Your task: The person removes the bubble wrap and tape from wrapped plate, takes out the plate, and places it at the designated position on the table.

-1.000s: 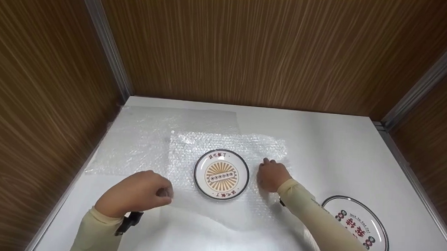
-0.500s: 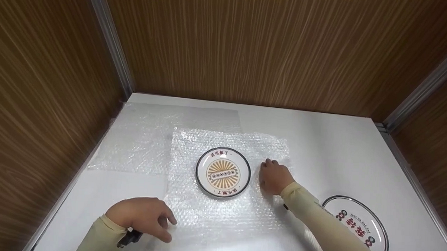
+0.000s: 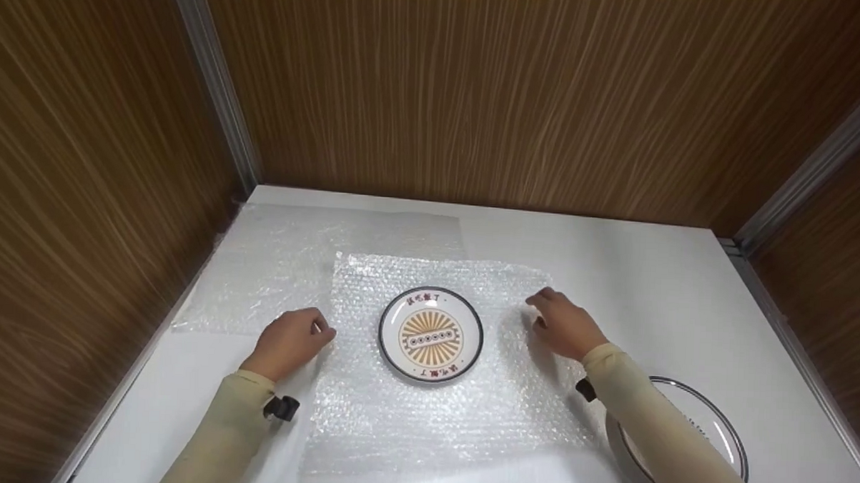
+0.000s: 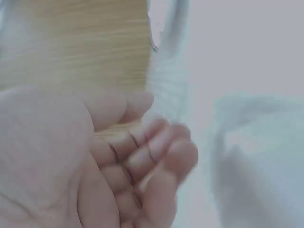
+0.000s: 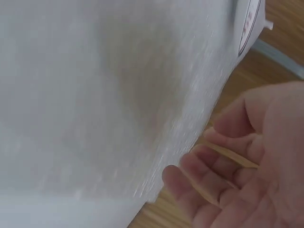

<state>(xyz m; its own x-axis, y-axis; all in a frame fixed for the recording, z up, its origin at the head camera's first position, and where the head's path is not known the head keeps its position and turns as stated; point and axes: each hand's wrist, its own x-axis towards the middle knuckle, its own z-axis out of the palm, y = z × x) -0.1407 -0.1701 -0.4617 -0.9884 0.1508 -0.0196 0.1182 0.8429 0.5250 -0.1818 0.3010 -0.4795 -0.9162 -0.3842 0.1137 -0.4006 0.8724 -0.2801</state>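
A small white plate (image 3: 431,334) with a dark rim, orange rays and red characters lies face up on a sheet of bubble wrap (image 3: 423,427). My left hand (image 3: 290,342) hovers beside the sheet's left edge, fingers loosely bent. In the left wrist view the left palm and fingers (image 4: 161,156) show, blurred, with nothing between them. My right hand (image 3: 564,323) is over the sheet's right edge, apart from the plate. Its fingers (image 5: 199,175) are loosely bent and hold nothing in the right wrist view.
A second bubble wrap sheet (image 3: 257,278) lies at the back left, partly under the first. A larger white plate (image 3: 713,430) stands at the right, partly hidden by my right forearm. Wood-grain panels (image 3: 478,93) enclose the white table (image 3: 650,278) at back and sides.
My left hand has let go of the wrap's front left part, which now lies flatter, then moved up and away. The right hand has lifted and shifted right, away from the plate.
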